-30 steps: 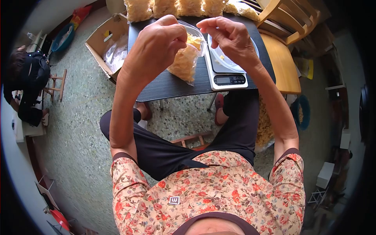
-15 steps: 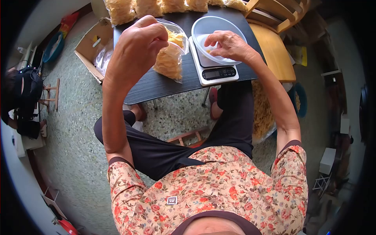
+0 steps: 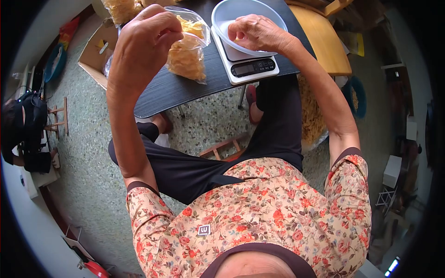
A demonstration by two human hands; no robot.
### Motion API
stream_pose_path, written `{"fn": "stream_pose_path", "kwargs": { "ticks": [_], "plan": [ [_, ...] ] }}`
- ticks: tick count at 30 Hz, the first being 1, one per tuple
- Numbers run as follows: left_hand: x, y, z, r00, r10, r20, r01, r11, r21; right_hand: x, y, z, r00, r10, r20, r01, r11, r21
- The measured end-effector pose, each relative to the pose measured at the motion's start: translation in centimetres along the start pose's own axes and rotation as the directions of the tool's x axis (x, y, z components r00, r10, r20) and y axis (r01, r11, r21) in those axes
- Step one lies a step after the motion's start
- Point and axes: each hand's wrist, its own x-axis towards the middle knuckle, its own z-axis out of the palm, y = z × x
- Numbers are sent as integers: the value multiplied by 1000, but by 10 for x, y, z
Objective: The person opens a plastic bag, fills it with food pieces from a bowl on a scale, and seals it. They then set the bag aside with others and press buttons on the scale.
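My left hand is closed in a pinch at the upper edge of a clear plastic bag. The bag stands on the dark table, its mouth spread, filled with pale yellow, chip-like dried pieces. Inside a translucent plastic bowl is my right hand, fingers curled together low over the bottom; whatever they hold is hidden. Under the bowl sits a white kitchen scale with a dark display panel.
More filled bags line the far side of the dark table. A cardboard box stands at the left, a wooden chair at the right. Beside my leg is a large container of yellowish pieces. Another person is at far left.
The fingers of my right hand, apart over the bowl before, have curled together inside it. My left hand stays at the bag's edge. The whole view has shifted, so the table appears higher.
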Motion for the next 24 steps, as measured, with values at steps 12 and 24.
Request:
{"fn": "stream_pose_path", "kwargs": {
  "ticks": [12,24],
  "plan": [
    [2,-3,0,1000,30,9,-30,999,-14,8,10,6,998,-56,-28,51,987,-152],
    [-1,-8,2,999,22,-45,-22,1000,-9,24,-17,-61,974,195,-117,-54,696,716]
  ]
}}
